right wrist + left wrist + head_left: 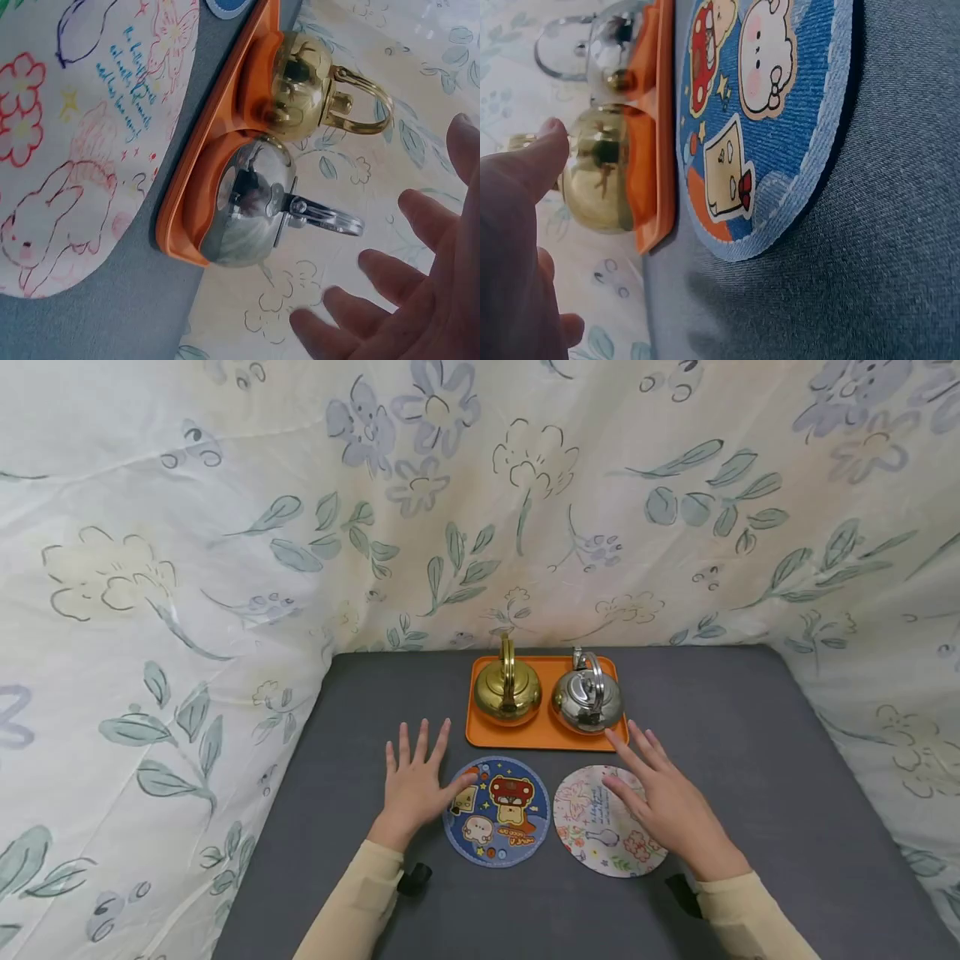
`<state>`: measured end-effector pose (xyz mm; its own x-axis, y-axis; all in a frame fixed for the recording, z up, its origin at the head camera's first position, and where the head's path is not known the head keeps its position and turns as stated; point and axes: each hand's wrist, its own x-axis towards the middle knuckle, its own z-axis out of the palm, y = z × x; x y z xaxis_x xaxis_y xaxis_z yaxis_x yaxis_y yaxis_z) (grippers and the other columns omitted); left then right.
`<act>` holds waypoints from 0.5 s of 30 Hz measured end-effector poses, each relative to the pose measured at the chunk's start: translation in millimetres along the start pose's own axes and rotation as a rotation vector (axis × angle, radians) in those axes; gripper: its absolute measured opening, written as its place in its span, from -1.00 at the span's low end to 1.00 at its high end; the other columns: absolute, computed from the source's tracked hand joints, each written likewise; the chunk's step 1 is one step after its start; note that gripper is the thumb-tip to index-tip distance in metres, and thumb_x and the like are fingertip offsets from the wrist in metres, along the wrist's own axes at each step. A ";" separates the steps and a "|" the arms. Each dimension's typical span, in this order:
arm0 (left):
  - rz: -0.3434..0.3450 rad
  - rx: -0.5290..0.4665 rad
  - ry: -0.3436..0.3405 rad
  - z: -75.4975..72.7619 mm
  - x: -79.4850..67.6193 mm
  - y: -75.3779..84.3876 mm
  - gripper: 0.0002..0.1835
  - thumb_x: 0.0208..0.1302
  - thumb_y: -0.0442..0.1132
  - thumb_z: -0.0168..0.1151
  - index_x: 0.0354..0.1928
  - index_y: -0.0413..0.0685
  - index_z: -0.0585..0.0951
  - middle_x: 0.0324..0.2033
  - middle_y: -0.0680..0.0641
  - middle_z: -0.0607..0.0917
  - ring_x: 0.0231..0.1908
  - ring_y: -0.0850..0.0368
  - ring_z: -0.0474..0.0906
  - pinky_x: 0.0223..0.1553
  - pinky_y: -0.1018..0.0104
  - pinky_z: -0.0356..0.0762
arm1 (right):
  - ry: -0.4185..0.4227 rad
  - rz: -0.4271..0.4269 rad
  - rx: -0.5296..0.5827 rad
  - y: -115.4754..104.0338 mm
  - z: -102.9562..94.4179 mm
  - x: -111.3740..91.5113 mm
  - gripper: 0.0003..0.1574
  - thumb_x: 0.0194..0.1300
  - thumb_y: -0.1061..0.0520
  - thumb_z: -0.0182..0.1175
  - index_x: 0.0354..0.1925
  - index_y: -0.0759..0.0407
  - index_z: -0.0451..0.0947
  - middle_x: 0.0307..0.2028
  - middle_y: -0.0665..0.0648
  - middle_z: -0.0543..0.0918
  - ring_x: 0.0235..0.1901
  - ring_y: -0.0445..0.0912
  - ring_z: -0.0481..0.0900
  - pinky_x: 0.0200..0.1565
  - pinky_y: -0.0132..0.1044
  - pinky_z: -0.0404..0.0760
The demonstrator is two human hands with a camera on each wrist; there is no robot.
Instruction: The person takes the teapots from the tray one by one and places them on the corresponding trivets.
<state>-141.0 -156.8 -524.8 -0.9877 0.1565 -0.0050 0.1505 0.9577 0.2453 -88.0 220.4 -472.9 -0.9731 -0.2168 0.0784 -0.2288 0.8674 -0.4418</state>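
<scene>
My left hand (415,789) is spread with straight fingers at the left of a round blue coaster (498,852) with cartoon prints, its thumb overlapping the coaster's edge in the head view. My right hand (671,806), fingers extended and holding nothing, hovers over the right part of a round white coaster (592,839) with flower and rabbit drawings. Behind the coasters an orange tray (547,739) bears two small kettles, a gold kettle (507,692) on the left and a silver kettle (587,702) on the right. The right fingertips reach close to the tray's front right corner.
A dark grey table (390,693) lies under everything. Floral cloth (450,527) hangs behind it and at both sides. Each wrist carries a small black device, the left one (415,879) beside the cream sleeve (352,902).
</scene>
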 end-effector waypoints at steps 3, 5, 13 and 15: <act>0.007 -0.021 0.003 3.7 3.0 -0.7 0.08 0.21 0.60 -0.02 0.62 0.43 -0.23 0.62 -0.10 -0.15 0.57 -0.31 -0.48 0.48 -0.37 -0.36 | -0.002 0.013 0.022 -2.4 2.6 1.5 -0.11 0.49 -0.37 0.01 0.61 -0.31 -0.06 0.60 0.21 0.00 0.54 0.31 0.02 0.21 0.46 0.33; 0.005 -0.028 -0.002 6.3 5.8 -1.7 0.08 0.22 0.59 -0.02 0.62 0.44 -0.25 0.62 -0.10 -0.17 0.57 -0.30 -0.49 0.48 -0.37 -0.36 | 0.003 0.015 0.030 -3.7 4.3 2.3 -0.12 0.49 -0.36 0.01 0.61 -0.34 -0.06 0.60 0.21 0.02 0.52 0.32 0.07 0.19 0.44 0.37; 0.001 -0.059 0.010 13.8 12.9 -4.2 0.08 0.23 0.56 0.03 0.63 0.40 -0.22 0.62 -0.12 -0.22 0.57 -0.29 -0.52 0.49 -0.35 -0.36 | 0.047 -0.004 0.052 -8.4 9.1 5.3 -0.12 0.52 -0.34 -0.01 0.62 -0.25 -0.05 0.59 0.16 0.08 0.51 0.27 0.13 0.23 0.37 0.38; 0.004 -0.064 0.011 15.3 13.5 -4.6 0.08 0.23 0.54 0.04 0.63 0.39 -0.21 0.62 -0.10 -0.22 0.57 -0.29 -0.52 0.49 -0.36 -0.36 | 0.048 -0.005 0.061 -10.1 10.8 6.1 -0.09 0.51 -0.34 0.00 0.63 -0.21 -0.08 0.59 0.14 0.08 0.52 0.26 0.12 0.29 0.36 0.32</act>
<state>-154.3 -155.4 -540.8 -0.9876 0.1569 0.0070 0.1515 0.9397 0.3066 -91.3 205.4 -477.5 -0.9724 -0.1983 0.1226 -0.2331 0.8371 -0.4949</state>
